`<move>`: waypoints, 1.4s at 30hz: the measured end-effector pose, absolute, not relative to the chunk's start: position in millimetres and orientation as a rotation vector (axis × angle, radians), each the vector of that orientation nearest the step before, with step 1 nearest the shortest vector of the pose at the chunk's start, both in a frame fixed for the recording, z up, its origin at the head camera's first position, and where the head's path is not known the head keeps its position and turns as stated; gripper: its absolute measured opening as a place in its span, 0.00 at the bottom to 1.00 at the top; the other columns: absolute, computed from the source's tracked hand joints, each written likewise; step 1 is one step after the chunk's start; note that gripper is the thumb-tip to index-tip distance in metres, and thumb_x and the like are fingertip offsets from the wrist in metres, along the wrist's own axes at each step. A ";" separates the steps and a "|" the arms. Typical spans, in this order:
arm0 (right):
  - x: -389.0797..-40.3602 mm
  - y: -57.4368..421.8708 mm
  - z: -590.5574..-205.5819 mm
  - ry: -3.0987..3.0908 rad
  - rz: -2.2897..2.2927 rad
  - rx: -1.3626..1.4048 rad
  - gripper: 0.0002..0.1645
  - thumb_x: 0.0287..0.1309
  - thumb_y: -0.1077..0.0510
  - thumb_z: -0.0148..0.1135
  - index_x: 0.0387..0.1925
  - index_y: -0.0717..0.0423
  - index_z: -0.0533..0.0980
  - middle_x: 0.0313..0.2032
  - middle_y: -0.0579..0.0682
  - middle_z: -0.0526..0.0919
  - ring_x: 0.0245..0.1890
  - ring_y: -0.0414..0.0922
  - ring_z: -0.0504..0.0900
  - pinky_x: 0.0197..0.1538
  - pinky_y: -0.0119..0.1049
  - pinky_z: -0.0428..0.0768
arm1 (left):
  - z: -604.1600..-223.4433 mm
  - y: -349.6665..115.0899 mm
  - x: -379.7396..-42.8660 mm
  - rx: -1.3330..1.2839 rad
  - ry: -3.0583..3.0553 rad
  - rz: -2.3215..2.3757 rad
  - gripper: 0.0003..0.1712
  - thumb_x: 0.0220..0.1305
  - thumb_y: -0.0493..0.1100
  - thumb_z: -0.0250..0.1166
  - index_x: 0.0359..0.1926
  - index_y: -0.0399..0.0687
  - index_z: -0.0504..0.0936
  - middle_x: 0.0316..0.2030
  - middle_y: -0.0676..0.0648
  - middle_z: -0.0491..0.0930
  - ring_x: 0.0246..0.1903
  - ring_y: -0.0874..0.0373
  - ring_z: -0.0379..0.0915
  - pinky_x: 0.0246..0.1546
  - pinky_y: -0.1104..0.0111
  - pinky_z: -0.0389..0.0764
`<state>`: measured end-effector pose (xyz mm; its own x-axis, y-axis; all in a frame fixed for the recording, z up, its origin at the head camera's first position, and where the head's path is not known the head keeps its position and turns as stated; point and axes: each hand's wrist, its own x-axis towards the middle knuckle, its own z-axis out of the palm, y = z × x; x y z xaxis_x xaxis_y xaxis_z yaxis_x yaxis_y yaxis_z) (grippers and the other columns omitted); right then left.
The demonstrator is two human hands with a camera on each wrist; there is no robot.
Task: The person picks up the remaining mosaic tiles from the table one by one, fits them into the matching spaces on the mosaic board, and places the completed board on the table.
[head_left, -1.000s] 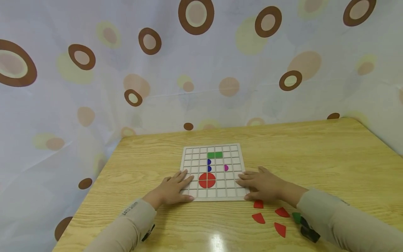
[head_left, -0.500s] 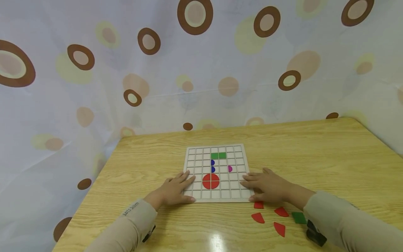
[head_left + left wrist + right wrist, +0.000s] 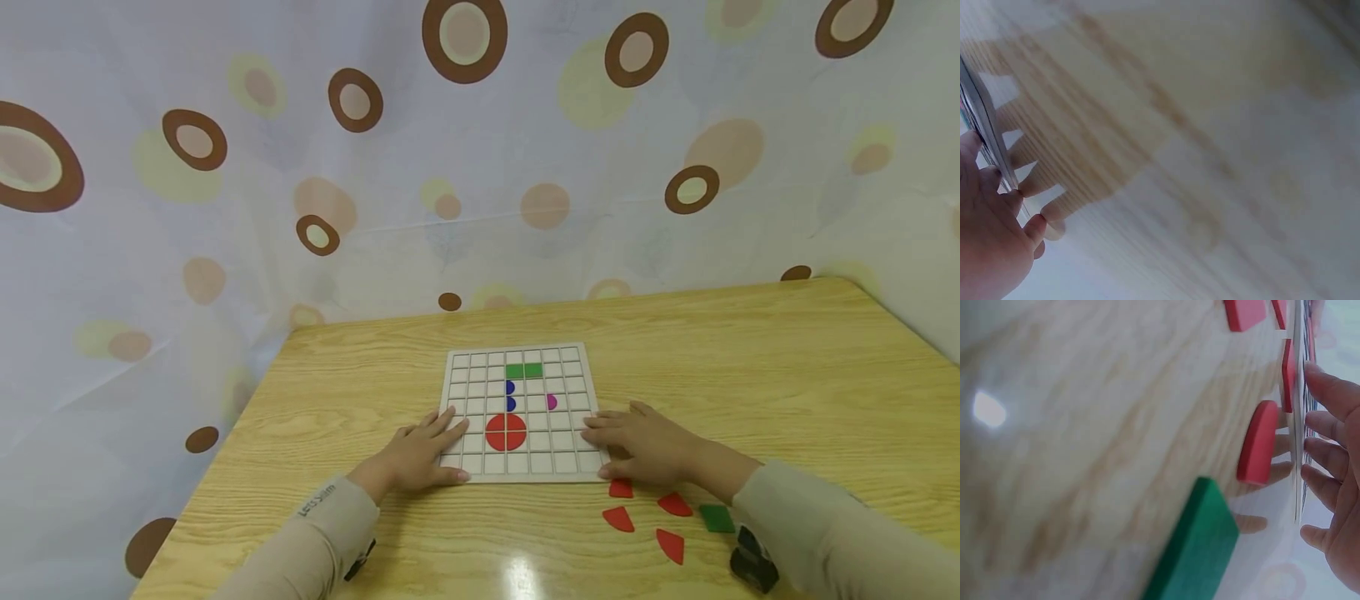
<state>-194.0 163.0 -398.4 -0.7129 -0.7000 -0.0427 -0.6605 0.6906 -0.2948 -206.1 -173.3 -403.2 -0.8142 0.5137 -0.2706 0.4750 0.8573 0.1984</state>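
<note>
A white grid board lies flat on the table between both hands. My left hand rests on its left edge with fingers spread; in the left wrist view the fingertips touch the board's side. On the opposite edge lies my right hand, fingers extended over the border. Set in the grid are a red circle of quarter pieces, green squares, blue half-circles and a magenta half-circle. Neither hand grips a loose piece.
Several red quarter-circle pieces lie on the wooden table in front of the right hand. A green square piece sits near the right sleeve. A dotted cloth hangs behind the table.
The board has slid a little to the right, its coloured pieces moving with it. My right hand has shifted right along with the board's edge; my left hand has moved only slightly.
</note>
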 end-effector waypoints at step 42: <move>-147.4 220.3 -390.2 2.746 -0.601 -0.933 0.32 0.44 0.40 0.60 0.42 0.63 0.74 0.39 0.47 0.75 0.40 0.49 0.74 0.42 0.46 0.71 | -404.9 -172.9 -208.2 0.750 2.720 0.217 0.45 0.50 0.69 0.49 0.65 0.56 0.50 0.65 0.46 0.43 0.63 0.46 0.36 0.53 0.49 0.49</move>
